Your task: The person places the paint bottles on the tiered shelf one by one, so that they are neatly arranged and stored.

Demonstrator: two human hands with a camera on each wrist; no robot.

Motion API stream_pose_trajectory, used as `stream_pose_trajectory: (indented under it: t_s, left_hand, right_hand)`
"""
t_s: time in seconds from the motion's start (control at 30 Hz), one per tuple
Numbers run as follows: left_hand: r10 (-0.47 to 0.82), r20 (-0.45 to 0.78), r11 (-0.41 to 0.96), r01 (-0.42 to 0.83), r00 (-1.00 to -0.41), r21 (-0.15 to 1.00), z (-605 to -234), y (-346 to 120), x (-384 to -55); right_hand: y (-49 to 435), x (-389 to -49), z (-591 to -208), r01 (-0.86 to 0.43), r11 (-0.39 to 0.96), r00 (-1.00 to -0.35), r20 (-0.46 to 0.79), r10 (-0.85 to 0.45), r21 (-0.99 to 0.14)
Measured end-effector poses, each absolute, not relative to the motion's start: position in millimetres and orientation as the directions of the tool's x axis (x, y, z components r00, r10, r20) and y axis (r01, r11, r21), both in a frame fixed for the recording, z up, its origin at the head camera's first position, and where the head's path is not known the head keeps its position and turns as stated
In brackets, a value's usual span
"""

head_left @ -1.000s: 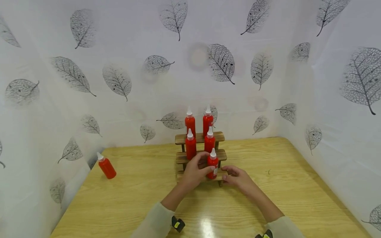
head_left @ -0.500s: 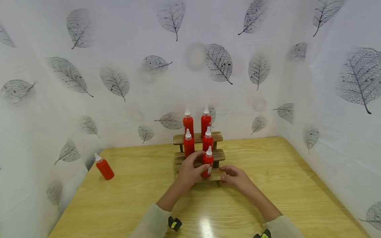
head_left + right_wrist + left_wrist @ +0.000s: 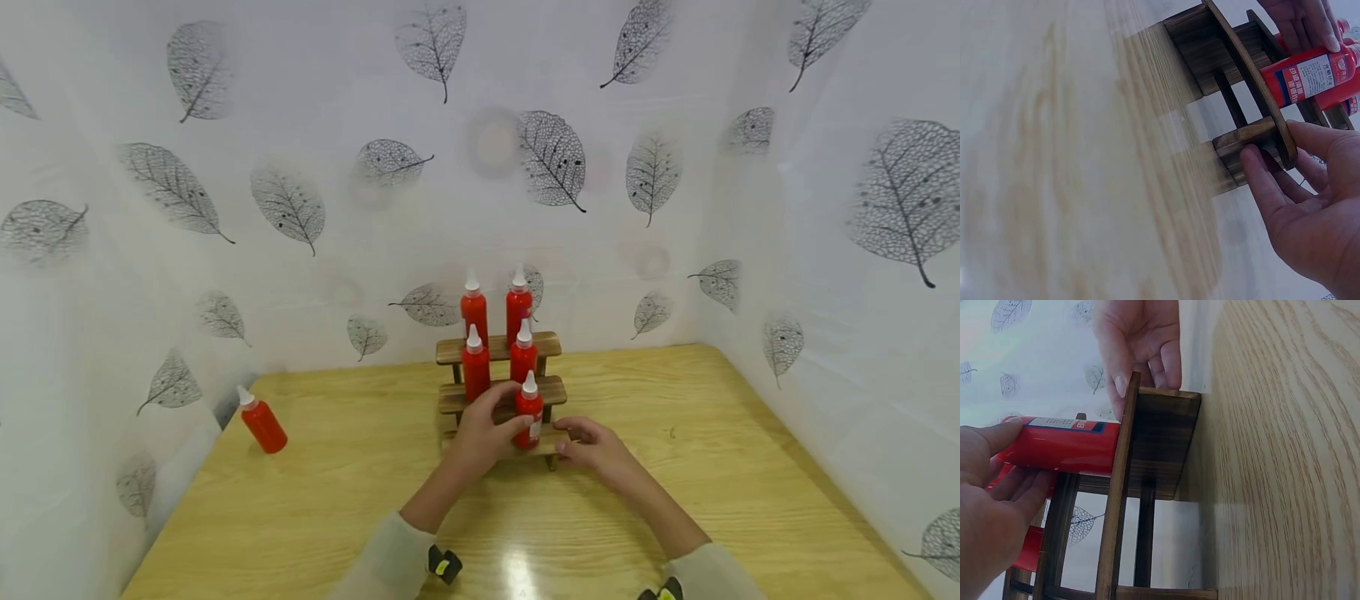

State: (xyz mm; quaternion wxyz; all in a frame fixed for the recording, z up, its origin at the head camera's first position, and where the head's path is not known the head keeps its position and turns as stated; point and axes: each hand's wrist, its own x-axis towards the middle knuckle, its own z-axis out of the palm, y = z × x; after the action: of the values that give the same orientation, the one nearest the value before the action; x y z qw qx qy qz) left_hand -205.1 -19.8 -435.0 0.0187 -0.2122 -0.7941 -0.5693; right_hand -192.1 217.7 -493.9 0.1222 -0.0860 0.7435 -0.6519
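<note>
A three-step dark wooden stand [image 3: 555, 392] stands at the back middle of the table. My left hand [image 3: 480, 433] holds a red squeeze bottle [image 3: 528, 421] with a white pointed cap, thumb in front and fingers behind. This bottle is upright towards the right of the lowest step, its base at the board in the left wrist view. A printed label [image 3: 1310, 78] shows on its side in the right wrist view. My right hand [image 3: 600, 450] pinches the right end of that lowest step, its fingertips on the board and the leg under it.
Two similar red bottles stand on the top step, a left one [image 3: 474, 317] and a right one [image 3: 518, 312]. The middle step bears a left bottle [image 3: 476, 371] and a right bottle [image 3: 523, 360]. Another red bottle [image 3: 265, 427] stands at the table's left. Leaf-patterned curtain [image 3: 337, 108] encloses the table.
With my left hand, the held bottle has shifted slightly left along the lowest step, then a little back right. My right hand stays at the step's end.
</note>
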Motion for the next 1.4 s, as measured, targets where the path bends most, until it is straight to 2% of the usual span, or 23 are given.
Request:
stream_pose_trajectory:
  t_s: [0.33,0.53,0.67,1.03,1.4]
  left_hand:
    - [0.32,0.249,0.246,0.334,-0.914,0.91,-437,-23,-206]
    - [0.325,0.306,0.169,0.374,-0.895,0.912,-437,-33,-204]
    - [0.299,0.333,0.17,0.393,-0.895,0.904,-436,-50,-200]
    - [0.106,0.376,0.153,0.389,-0.921,0.909,-431,-126,-186]
    - [-0.14,0.308,0.385,0.235,-0.941,0.892,-433,-217,-172]
  right_hand:
    - [217,-192,-490,0.022,0.134,-0.954,-0.061,-0.294,-0.991]
    - [217,-192,-491,0.024,0.133,-0.956,-0.062,-0.288,-0.991]
    - [216,-193,-491,0.032,0.132,-0.958,-0.068,-0.278,-0.991]
    - [216,-192,-490,0.024,0.138,-0.957,-0.063,-0.283,-0.99]
    - [216,-192,-495,0.026,0.147,-0.963,-0.064,-0.26,-0.989]
